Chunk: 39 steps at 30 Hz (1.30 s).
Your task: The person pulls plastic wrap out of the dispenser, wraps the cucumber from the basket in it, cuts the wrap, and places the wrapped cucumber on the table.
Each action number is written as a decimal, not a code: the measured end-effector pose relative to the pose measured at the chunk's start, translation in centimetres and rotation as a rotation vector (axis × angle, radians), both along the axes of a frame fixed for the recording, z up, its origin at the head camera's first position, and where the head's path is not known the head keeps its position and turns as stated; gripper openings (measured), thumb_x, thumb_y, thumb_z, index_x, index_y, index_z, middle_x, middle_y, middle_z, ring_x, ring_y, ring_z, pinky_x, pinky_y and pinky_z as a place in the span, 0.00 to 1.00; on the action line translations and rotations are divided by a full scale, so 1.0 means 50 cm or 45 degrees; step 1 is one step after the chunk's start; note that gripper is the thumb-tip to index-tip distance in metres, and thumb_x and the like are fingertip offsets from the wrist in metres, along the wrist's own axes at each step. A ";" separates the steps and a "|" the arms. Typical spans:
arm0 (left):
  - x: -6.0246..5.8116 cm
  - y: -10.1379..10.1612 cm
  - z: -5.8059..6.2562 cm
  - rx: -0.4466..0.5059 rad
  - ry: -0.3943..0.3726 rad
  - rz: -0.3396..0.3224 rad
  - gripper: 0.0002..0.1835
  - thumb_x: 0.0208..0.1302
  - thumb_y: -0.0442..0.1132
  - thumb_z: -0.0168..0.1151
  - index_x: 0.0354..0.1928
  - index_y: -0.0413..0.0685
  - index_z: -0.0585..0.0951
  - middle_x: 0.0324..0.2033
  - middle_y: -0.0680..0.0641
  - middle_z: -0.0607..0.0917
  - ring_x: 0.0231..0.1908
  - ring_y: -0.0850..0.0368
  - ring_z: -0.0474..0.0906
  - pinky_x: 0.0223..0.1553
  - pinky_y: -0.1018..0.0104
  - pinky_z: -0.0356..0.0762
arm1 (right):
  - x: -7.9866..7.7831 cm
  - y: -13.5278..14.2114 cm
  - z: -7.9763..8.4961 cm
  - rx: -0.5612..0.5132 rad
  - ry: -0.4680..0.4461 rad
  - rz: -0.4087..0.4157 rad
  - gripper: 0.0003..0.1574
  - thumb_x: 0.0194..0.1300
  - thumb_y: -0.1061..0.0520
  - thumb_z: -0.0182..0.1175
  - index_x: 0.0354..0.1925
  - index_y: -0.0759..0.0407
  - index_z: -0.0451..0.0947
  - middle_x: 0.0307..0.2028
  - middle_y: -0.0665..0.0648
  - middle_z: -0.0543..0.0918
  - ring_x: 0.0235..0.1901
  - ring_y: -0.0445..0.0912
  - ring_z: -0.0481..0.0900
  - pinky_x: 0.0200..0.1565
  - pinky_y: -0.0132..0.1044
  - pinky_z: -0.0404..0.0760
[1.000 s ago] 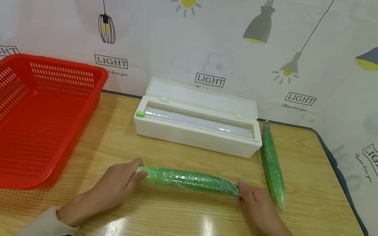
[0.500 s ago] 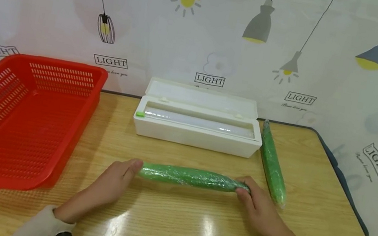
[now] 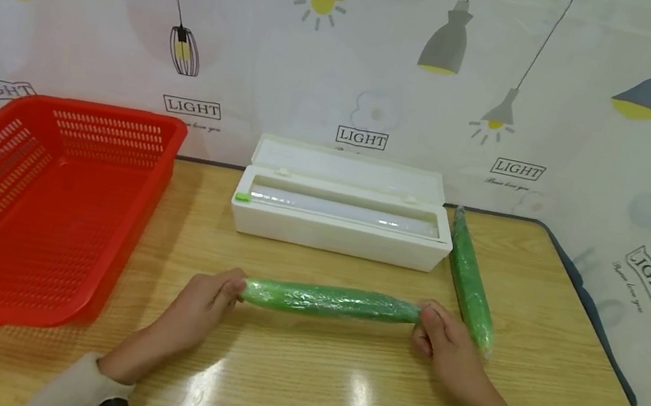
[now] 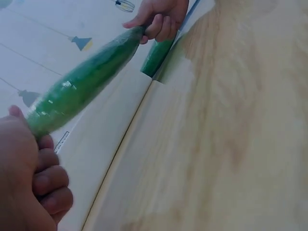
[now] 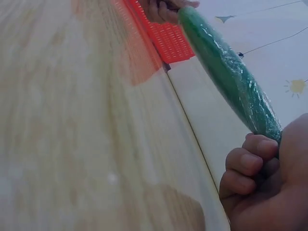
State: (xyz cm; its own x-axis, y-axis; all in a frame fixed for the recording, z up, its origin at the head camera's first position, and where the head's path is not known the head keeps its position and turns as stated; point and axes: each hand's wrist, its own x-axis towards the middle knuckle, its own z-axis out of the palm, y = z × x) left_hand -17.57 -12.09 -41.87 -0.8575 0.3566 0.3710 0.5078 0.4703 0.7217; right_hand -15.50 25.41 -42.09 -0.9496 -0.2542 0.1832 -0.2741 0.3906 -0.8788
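A green cucumber (image 3: 329, 301) in shiny clear plastic wrap is held level above the table, one end in each hand. My left hand (image 3: 198, 311) pinches its paler left end between thumb and fingers. At the darker right end, my right hand (image 3: 454, 358) grips the tip, thumb on top. Both wrist views show the fingers curled at the ends, and the film on the cucumber (image 5: 231, 72) looks wrinkled toward the right hand. A second wrapped cucumber (image 3: 471, 283) lies on the table just beyond the right hand.
A white cling film box (image 3: 339, 237) with its lid raised stands at the back, a film roll (image 3: 343, 211) and a green slider (image 3: 243, 196) showing. To the left is a red plastic basket (image 3: 87, 296). A printed backdrop (image 3: 373, 61) hangs behind the wooden table (image 3: 282, 395).
The held cucumber has risen slightly away from me. My right hand has turned and shifted its grip at the right end; the left thumb has changed position on the other end.
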 end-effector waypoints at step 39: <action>0.003 0.002 -0.002 0.330 -0.042 -0.037 0.15 0.76 0.33 0.38 0.29 0.47 0.69 0.16 0.48 0.65 0.17 0.62 0.59 0.18 0.68 0.60 | 0.012 -0.026 0.010 0.063 -0.249 -0.071 0.29 0.79 0.48 0.32 0.26 0.63 0.64 0.18 0.52 0.65 0.18 0.41 0.62 0.23 0.32 0.65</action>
State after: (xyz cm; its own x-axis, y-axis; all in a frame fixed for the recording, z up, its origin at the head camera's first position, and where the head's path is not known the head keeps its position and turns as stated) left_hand -17.40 -11.99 -41.98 -0.8614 0.2780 0.4251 0.4926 0.2527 0.8328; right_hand -14.88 24.09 -41.60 -0.9787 -0.2047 -0.0170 -0.0773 0.4441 -0.8926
